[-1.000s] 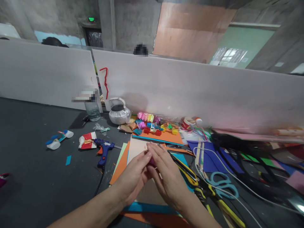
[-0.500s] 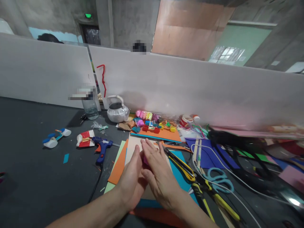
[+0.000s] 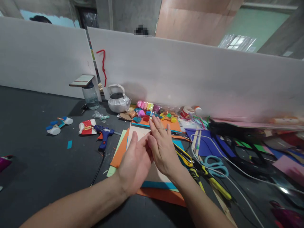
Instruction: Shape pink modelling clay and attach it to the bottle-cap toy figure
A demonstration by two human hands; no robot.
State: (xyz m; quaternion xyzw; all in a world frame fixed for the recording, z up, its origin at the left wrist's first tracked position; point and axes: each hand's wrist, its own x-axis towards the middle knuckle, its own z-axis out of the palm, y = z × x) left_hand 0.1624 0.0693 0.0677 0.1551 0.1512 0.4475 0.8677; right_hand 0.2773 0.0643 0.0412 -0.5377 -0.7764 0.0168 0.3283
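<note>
My left hand (image 3: pixel 136 165) is tilted palm up over the stacked craft sheets (image 3: pixel 158 176), its thumb raised. Across its palm and fingers lies my right hand (image 3: pixel 161 147), flat, with fingers stretched forward. The two palms press against each other. A small purple lump of modelling clay showed between them a moment ago; now the hands hide it. Beyond the fingertips are packets of coloured clay (image 3: pixel 145 105). Beside my right wrist lies a yellow-and-black cutter knife (image 3: pixel 184 155).
A blue glue gun (image 3: pixel 104 136) lies left of the sheets. Behind stand a silvery kettle-shaped pot (image 3: pixel 118 103) and a water jar (image 3: pixel 90 97). At right are blue scissors (image 3: pixel 216 166), yellow-handled pliers (image 3: pixel 219 188) and a white cable (image 3: pixel 220 156). A white partition (image 3: pixel 190 76) closes the back.
My right hand has slid forward over my left palm, and the purple clay has gone out of sight between them. The view has tipped down slightly.
</note>
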